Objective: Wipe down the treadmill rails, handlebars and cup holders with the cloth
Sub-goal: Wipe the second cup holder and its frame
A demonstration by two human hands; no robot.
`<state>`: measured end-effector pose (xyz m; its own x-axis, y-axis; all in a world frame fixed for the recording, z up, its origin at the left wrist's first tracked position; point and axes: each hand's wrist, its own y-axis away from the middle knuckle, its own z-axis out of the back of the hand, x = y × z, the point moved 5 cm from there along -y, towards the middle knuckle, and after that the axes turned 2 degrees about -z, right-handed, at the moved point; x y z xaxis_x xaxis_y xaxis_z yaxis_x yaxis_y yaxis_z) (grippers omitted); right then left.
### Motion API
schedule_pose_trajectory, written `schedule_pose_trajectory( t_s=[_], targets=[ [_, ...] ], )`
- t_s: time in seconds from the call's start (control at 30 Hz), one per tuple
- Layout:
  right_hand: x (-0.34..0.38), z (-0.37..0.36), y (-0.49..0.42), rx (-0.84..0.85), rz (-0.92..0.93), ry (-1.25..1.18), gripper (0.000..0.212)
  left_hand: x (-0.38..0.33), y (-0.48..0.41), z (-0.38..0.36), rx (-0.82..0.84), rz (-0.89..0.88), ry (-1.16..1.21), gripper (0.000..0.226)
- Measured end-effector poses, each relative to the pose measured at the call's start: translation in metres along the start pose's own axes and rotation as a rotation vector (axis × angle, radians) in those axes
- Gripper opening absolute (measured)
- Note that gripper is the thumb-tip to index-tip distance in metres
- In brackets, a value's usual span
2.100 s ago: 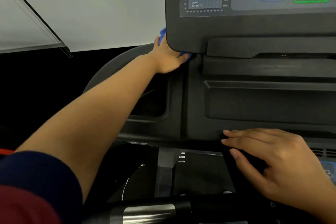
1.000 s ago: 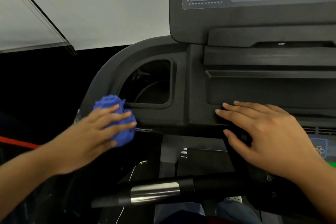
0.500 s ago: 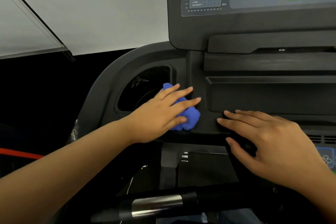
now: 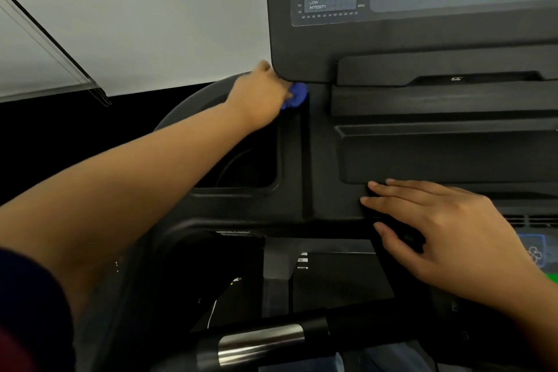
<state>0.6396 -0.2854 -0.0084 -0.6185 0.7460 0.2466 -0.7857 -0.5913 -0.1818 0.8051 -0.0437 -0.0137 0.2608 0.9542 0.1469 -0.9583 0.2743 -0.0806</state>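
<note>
1. The blue cloth (image 4: 295, 97) is being gripped by the left hand (image 4: 262, 97) under the console's (image 4: 422, 48) lower-left corner, at 12 o'clock from the cup holder (image 4: 241, 166).
2. The right hand (image 4: 437, 232) is being rested flat, fingers (image 4: 389, 205) extended, holding nothing.

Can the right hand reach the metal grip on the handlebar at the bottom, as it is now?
Probably yes. The right hand lies flat on the console ledge, holding nothing, and the metal grip on the handlebar is below it and to its left with nothing between them. The left hand is busy with the cloth.
</note>
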Motion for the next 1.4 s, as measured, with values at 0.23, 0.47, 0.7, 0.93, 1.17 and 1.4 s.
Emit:
schedule_pose_trajectory(
  t_s=[0.23,0.47,0.7,0.93,1.17,1.4],
  targets=[
    [-0.001,0.001,0.001,-0.001,0.018,-0.010,0.037,0.096,-0.006,0.016,-0.035,0.014,0.149,0.043],
    [0.000,0.002,0.001,-0.015,0.012,-0.040,0.037,0.126,0.031,-0.018,0.067,0.121,0.498,0.040],
    [0.000,0.001,0.000,-0.013,0.009,-0.047,0.036,0.056,0.065,-0.006,0.099,-0.385,0.413,0.052],
    [0.000,0.001,0.000,-0.012,0.003,-0.052,0.036,0.041,0.085,-0.001,0.150,-0.809,0.008,0.048],
    [-0.002,0.000,0.001,-0.025,0.010,-0.044,0.035,0.025,0.081,-0.035,0.248,-0.832,-0.363,0.040],
    [-0.005,-0.005,-0.001,-0.035,0.020,-0.051,0.037,0.025,0.078,-0.033,0.271,-0.821,-0.564,0.057]
  ],
)
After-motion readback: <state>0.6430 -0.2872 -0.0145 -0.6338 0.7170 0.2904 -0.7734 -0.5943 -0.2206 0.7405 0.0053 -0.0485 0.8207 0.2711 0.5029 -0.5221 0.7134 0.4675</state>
